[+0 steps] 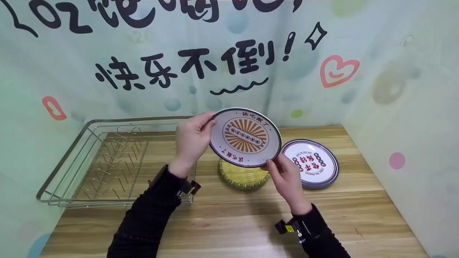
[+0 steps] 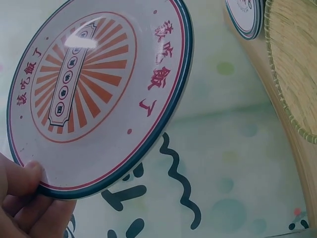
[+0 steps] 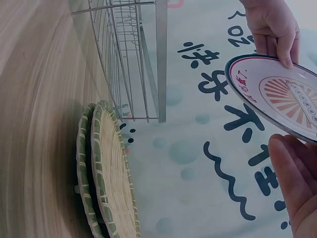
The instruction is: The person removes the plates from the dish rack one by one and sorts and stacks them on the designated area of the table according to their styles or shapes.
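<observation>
A white plate [image 1: 247, 125] with a dark blue rim and an orange sunburst design is held up at a tilt above the table. My left hand [image 1: 193, 139] pinches its left edge, thumb on the printed face and fingers behind, as the left wrist view also shows. At the lower right edge my right hand [image 1: 287, 175] holds the rim between thumb and fingers. Below the plate, partly hidden by it, is a round yellow-green woven tray [image 1: 244, 175]. Behind my right hand lies a stack of white plates [image 1: 315, 165] with blue rims and red lettering.
A metal wire dish rack [image 1: 64, 179] with upright plate dividers stands on the left of the wooden table [image 1: 222, 229]. The right wrist view shows two woven trays [image 3: 111, 173] stacked together. A printed cloth backdrop [image 1: 157, 100] encloses the back and sides.
</observation>
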Motion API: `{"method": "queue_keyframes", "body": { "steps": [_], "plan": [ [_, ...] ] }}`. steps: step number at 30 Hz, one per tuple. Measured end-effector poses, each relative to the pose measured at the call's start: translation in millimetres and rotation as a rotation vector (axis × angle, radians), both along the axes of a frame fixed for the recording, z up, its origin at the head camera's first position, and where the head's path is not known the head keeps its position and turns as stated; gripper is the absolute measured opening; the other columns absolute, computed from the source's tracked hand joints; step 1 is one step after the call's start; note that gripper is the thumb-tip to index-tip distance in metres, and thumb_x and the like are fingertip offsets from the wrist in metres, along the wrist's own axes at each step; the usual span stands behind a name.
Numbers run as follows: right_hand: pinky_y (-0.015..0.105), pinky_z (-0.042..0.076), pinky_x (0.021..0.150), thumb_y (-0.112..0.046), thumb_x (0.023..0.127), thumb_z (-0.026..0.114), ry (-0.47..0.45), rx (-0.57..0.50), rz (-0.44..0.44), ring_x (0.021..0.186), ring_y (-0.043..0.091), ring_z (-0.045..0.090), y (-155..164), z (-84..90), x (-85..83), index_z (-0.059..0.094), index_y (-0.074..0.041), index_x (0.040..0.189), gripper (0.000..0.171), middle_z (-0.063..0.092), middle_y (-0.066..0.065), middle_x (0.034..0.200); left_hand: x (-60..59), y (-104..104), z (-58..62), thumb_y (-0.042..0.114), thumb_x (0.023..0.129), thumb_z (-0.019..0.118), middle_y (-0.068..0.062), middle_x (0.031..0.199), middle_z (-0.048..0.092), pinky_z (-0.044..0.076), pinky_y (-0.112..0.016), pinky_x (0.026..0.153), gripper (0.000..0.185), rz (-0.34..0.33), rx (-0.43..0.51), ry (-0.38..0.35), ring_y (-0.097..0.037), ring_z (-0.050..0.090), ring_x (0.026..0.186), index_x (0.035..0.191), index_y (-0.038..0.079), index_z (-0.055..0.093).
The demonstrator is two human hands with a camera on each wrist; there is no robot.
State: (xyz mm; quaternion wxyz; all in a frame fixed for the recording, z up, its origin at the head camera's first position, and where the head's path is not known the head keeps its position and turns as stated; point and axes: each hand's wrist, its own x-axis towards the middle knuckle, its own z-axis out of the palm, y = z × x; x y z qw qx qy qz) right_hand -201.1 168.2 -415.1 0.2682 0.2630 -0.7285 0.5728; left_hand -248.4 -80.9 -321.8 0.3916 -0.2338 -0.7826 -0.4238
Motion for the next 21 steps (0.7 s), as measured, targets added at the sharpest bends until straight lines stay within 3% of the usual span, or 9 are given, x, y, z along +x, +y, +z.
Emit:
{"method": "queue_keyframes", "body": {
  "steps": [8, 16, 21],
  "plan": [
    [0.03, 0.061, 0.066, 0.01, 0.095, 0.057, -0.04, -0.068, -0.027, 0.073, 0.02, 0.071, 7, -0.7, -1.7, 0.063, 0.015, 0.102, 0.011, 0.069, 0.024, 0.089, 3.2, 5, -5.1, 0.001, 0.084, 0.075, -0.012, 0.093, 0.075, 0.059, -0.026, 0.064, 0.016, 0.013, -0.008, -0.089, -0.02, 0.072, 0.074, 0.099, 0.002, 0.076],
    [0.031, 0.06, 0.066, 0.005, 0.097, 0.058, -0.188, -0.133, -0.057, 0.07, 0.014, 0.069, 18, 2.8, -0.5, 0.063, 0.016, 0.106, 0.015, 0.067, 0.026, 0.087, 8.1, 6, -10.4, 0.007, 0.087, 0.074, -0.008, 0.089, 0.075, 0.057, -0.031, 0.064, 0.012, 0.025, -0.115, -0.156, -0.019, 0.069, 0.072, 0.099, 0.004, 0.076],
    [0.031, 0.06, 0.066, 0.001, 0.097, 0.06, -0.276, -0.151, -0.085, 0.07, 0.014, 0.069, 25, 5.6, -1.0, 0.063, 0.015, 0.108, 0.018, 0.068, 0.026, 0.088, 15.2, 5, -9.1, 0.016, 0.09, 0.073, -0.006, 0.093, 0.075, 0.057, -0.032, 0.071, 0.018, 0.032, -0.169, -0.255, -0.018, 0.069, 0.078, 0.105, 0.006, 0.076]
  ]
}}
